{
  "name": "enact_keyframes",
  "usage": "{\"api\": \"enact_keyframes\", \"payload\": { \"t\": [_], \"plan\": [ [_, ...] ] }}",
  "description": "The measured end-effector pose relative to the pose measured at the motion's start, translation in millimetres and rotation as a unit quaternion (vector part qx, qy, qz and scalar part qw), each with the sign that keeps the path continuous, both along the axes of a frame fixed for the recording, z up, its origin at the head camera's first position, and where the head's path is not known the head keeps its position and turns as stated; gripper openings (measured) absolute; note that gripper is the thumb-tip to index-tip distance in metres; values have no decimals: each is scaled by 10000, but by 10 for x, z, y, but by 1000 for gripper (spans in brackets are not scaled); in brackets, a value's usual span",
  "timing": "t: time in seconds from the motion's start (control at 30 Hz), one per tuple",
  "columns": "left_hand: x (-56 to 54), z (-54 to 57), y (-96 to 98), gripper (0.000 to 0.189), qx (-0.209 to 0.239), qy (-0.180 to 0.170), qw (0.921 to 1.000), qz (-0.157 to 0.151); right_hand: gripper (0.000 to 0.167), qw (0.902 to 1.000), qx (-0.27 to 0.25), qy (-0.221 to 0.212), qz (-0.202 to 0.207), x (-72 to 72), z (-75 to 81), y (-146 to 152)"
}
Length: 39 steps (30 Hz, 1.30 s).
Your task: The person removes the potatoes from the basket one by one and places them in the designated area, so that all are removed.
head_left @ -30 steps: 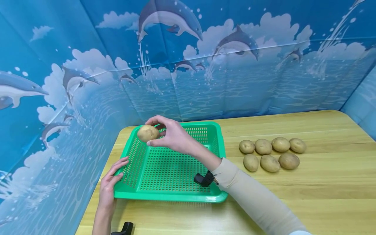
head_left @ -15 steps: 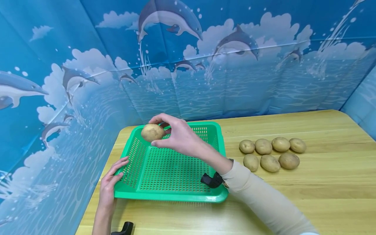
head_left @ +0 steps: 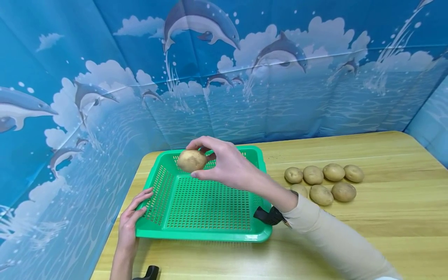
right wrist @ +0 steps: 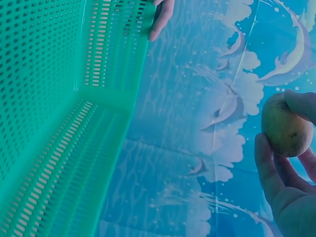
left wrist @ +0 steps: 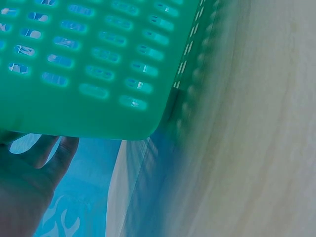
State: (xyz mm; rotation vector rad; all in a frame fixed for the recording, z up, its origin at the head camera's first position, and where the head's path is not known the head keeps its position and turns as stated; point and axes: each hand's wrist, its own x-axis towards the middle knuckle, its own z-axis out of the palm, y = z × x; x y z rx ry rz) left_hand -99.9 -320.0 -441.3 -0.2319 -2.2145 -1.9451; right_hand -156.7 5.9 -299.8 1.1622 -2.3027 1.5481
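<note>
In the head view my right hand [head_left: 227, 163] pinches a potato [head_left: 191, 160] between thumb and fingers, raised over the back left part of a green plastic basket [head_left: 210, 235]. The right wrist view shows the same potato [right wrist: 286, 126] between the thumb and fingers, with a small dark spot on its skin. No potatoes show on the basket's slotted floor. At the basket's left side my left hand [head_left: 130, 216] holds the rim, fingertips and thumb laid over it. The left wrist view looks at the basket's outer wall [left wrist: 94, 116], with the left fingers [left wrist: 61, 155] at its rim.
Several potatoes [head_left: 321, 195] lie in two rows on the wooden table [head_left: 395, 217], right of the basket. My right forearm partly covers one of them. A blue curtain with dolphins [head_left: 217, 112] stands along the table's back and left edges.
My right hand has moved right with the potato, from the basket's back left corner toward its middle, and the forearm shifted right too. The left hand and basket stay in place.
</note>
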Motion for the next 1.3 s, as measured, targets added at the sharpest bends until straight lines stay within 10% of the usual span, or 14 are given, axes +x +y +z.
{"api": "enact_keyframes", "payload": {
  "t": [1.3],
  "plan": [
    [15,3,40,37,114,14,9999,38,54,9975,179,-49,-686,459,-520,1097]
  ]
}}
